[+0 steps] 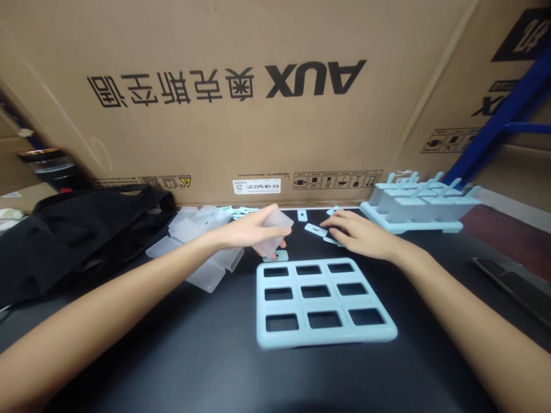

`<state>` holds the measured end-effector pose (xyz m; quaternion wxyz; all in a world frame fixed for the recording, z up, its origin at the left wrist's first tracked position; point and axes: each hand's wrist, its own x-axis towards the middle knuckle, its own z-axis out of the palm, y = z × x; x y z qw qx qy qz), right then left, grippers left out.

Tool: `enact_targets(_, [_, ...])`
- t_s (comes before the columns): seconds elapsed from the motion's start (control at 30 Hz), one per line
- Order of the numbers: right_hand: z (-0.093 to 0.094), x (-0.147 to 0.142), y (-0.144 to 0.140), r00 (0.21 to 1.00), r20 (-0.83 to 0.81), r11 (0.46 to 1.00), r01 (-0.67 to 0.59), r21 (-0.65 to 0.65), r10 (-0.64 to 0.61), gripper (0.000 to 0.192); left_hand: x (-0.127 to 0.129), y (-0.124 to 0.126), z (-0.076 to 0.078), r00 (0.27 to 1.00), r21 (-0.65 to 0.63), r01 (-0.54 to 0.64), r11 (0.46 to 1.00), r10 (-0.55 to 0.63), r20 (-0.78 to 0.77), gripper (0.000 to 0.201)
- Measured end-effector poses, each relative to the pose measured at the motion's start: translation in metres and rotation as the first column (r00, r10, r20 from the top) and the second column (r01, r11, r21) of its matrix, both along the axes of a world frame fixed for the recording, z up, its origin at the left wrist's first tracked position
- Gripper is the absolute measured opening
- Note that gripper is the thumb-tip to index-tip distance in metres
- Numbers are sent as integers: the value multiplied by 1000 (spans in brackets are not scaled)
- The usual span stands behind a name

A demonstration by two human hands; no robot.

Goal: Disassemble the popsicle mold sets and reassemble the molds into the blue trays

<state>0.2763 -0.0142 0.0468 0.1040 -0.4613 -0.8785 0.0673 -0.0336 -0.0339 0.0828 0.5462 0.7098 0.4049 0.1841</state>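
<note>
My left hand (252,228) is closed around a translucent popsicle mould cup (275,229), tilted above the table. Beneath that hand lies a light-blue slotted lid (281,256). My right hand (355,232) reaches over more lids, its thumb and fingers apart; the fingertips are close to one slotted lid (316,230), and I cannot tell whether they touch it. Another lid (332,241) lies just below the thumb. In front of both hands rests a light-blue mould frame (301,308) with rows of rectangular openings.
Several loose translucent cups (206,275) lie left, with blue sticks (236,213) behind. An assembled popsicle mould set (413,206) stands at back right. Black fabric (99,235) and a dark bottle (49,169) are at left. A large cardboard box (215,137) walls the back.
</note>
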Motion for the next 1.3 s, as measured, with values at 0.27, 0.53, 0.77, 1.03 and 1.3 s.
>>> enact_targets(0.27, [-1, -3, 0, 997, 68, 999, 34, 11, -35, 42, 9, 17, -11, 993, 0, -115, 993, 115, 26, 33])
enact_targets(0.53, [-6, -5, 1, 966, 32, 966, 254, 48, -256, 29, 17, -16, -6, 893, 179, -339, 924, 256, 370, 31])
enact_targets(0.77, [-15, -3, 11, 942, -184, 957, 291, 23, -282, 19, 31, -55, -26, 818, 3, -386, 922, 341, 463, 39])
enact_targets(1.03, [10, -16, -9, 764, -602, 973, 182, -144, -232, 37, 32, -57, -40, 829, 150, -345, 927, 226, 511, 29])
enact_targets(1.3, [27, -43, -38, 499, -844, 898, -257, -358, -194, 34, 34, -62, -48, 675, -70, -319, 945, 278, 683, 40])
